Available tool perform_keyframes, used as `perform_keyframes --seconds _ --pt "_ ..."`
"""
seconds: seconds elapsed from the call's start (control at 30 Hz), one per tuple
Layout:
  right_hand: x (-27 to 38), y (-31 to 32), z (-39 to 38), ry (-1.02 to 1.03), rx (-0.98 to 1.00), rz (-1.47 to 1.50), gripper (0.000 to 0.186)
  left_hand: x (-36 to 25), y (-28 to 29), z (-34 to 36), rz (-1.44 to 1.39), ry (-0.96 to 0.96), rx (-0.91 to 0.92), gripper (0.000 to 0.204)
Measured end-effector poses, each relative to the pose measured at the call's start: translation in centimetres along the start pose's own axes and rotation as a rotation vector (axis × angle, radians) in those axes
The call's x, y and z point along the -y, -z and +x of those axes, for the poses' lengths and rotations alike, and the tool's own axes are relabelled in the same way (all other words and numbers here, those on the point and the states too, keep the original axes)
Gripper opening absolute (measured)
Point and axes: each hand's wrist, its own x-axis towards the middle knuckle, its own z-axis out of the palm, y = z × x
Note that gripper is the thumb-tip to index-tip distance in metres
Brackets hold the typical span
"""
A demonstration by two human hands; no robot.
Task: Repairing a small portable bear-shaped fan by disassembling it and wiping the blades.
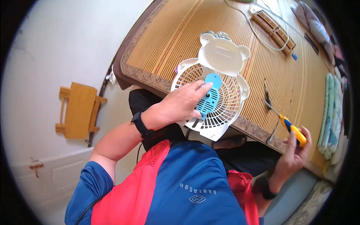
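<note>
A white plastic fan grille (232,98) with a bear-head-shaped panel (222,55) at its far end lies at the table's near edge, partly over my lap. At its centre sits a blue slotted plastic housing (210,104) with a dark round spot in its middle. My left hand (182,100) grips this housing from the left, thumb at its near end and fingers at its far side. Off to the right, my right hand (294,157) holds a screwdriver (297,134) by its yellow and blue handle. Its shaft points up and left, apart from the grille.
A bamboo mat (172,41) covers the table. A slim dark tool (266,91) and a metal tool (272,134) lie right of the grille. Farther back are a wooden slatted object (273,30) and a white cord (252,28). Folded cloths (330,116) line the right; a wooden stool (79,110) stands left.
</note>
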Motion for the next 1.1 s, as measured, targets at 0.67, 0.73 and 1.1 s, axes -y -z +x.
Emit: perform_keyframes --seconds 0.67,0.73,1.1 --pt "17.0 -11.4 -0.7 0.233 0.678 -0.14 0.044 -3.2 -5.3 -7.2 0.339 -0.183 -0.301 0.082" --pt "16.7 -11.9 -0.5 0.217 0.67 -0.16 0.044 -2.6 -5.4 -7.0 0.367 -0.195 -0.313 0.076" --pt "16.9 -12.5 -0.6 0.398 0.708 -0.263 0.046 -1.7 -6.5 -6.3 0.465 -0.24 -0.39 0.054"
